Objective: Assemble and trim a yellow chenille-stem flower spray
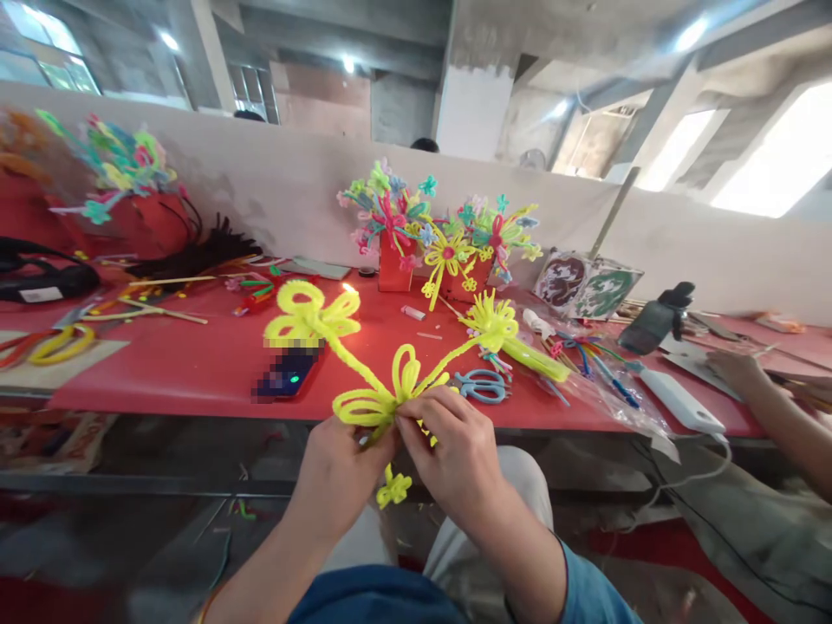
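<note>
- Yellow flower (388, 404): held at desk (214, 364) edge.
- Left hand (344, 472): gripping flower near its base.
- Right hand (455, 442): pinching flower center.
- Scissors (484, 386): on desk, beyond right hand.

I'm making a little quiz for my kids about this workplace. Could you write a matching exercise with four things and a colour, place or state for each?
Things:
1. Yellow flower piece
2. Scissors
3. Phone
4. Bottle

Descriptions:
A. Pale blue handles
B. Capped in black
C. Held by the left hand and right hand
D. Dark, showing a small green spot

Pairs: 1-C, 2-A, 3-D, 4-B
</note>
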Tool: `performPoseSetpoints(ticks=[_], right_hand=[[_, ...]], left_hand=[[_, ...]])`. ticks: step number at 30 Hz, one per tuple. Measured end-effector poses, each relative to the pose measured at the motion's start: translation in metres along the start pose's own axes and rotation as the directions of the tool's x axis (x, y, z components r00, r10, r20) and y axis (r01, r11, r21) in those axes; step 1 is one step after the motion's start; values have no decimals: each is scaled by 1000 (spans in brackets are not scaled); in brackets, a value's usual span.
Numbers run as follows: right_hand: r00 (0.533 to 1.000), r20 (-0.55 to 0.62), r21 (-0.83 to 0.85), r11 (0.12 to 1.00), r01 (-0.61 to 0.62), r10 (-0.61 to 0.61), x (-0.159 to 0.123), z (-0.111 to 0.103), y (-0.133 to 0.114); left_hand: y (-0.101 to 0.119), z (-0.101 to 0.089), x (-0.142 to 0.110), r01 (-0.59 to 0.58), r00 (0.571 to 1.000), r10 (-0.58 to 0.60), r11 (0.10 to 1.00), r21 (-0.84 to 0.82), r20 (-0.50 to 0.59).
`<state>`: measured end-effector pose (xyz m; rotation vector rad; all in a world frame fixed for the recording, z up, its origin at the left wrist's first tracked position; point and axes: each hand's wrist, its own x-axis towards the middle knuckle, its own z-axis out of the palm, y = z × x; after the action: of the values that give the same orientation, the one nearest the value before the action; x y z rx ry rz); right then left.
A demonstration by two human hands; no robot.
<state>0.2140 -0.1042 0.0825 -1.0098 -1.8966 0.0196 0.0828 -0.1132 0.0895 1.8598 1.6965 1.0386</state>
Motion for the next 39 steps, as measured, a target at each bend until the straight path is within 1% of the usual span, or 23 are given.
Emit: performPoseSetpoints(ticks=[3,5,7,9,11,15,18,20,23,25,27,30,33,37,39], right_hand=[[999,9,-84,995,47,-47,5,1,-5],[998,43,-146,988,59,-53,9,1,-7],[994,100,-199,978,65,-45,12,0,-7],[989,141,-243,967,70,-37,15,1,-5],[986,162,-280,957,75,-30,16,2,-4],[986,168,-305,950,67,-16,17,5,0],[989,147,-256,966,26,13,17,5,2],[989,138,-190,981,-32,59,17,4,2],[982,141,-68,991,-119,128,17,3,2],[979,131,-1,987,-159,158,15,3,2],[977,112,55,980,-189,182,14,3,2],[974,88,141,965,-222,211,12,3,2],[971,78,191,952,-238,227,13,1,1],[973,70,221,948,-228,218,13,-1,1],[981,47,207,959,-194,188,12,-1,2]], left_hand=[[-1,-5,-1,-100,991,116,975,196,-69],[-2,-7,-1,-135,976,186,926,353,-115],[-2,-7,-1,-155,961,243,871,466,-136],[-1,-7,0,-177,950,283,837,517,-133],[1,-7,1,-190,947,297,823,535,-121],[1,-6,3,-184,956,276,828,531,-101],[0,-5,3,-178,961,255,861,477,-102],[0,-4,3,-165,967,227,904,395,-115],[2,-4,1,-104,987,129,969,223,-100],[4,-4,0,-50,996,59,991,124,-68],[6,-6,-2,-20,999,24,997,78,-48],[9,-7,-4,-35,998,37,998,47,-43],[11,-8,-7,-35,999,33,999,-37,-38],[13,-8,-6,-12,1000,10,979,-203,-7],[12,-7,-4,11,1000,-12,965,-260,-1]])
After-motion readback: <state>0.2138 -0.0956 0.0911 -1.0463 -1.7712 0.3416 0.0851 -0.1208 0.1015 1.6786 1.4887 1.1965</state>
